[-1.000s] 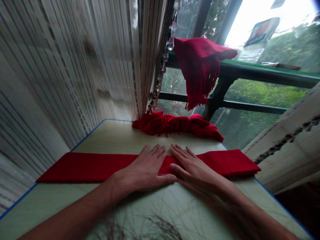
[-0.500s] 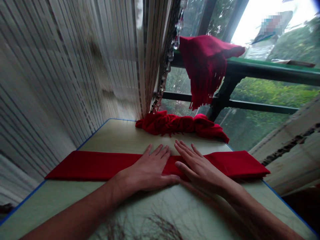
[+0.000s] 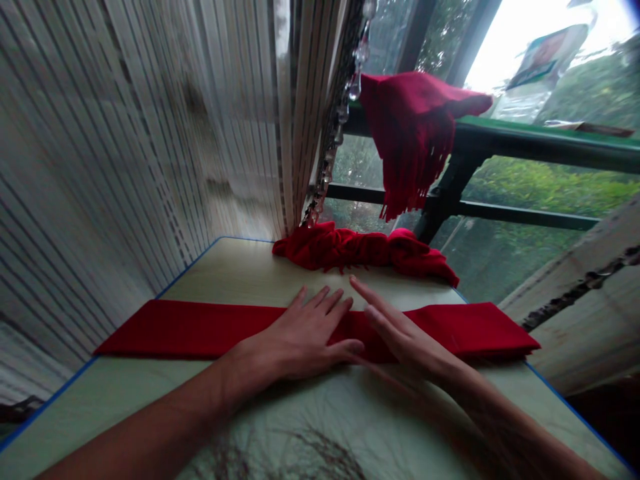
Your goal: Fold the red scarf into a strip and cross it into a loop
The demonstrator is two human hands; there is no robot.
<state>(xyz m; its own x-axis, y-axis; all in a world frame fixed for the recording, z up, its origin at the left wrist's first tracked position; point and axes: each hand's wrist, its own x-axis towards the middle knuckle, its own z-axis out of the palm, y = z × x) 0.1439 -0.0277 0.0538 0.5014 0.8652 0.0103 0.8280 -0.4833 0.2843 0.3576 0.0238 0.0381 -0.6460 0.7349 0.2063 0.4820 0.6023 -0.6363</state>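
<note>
A red cloth folded into a long flat strip (image 3: 190, 330), likely a scarf like the fringed one by the window, lies across the table from edge to edge. My left hand (image 3: 305, 340) rests palm down on its middle, fingers spread. Beside it, my right hand (image 3: 400, 333) is over the strip, turned onto its edge with the fingers straight and the thumb side up. Neither hand grips anything. Part of the strip's middle is hidden beneath both hands.
A crumpled red scarf (image 3: 360, 248) with fringe lies at the table's far edge. Another fringed red scarf (image 3: 413, 133) hangs over the green window rail (image 3: 540, 147). Striped curtains (image 3: 150, 133) stand along the left. The pale table (image 3: 240, 267) has a blue edge.
My right hand has rolled from palm down onto its edge. My left hand has shifted slightly right, its fingers still spread. The folded strip lies nearly as before.
</note>
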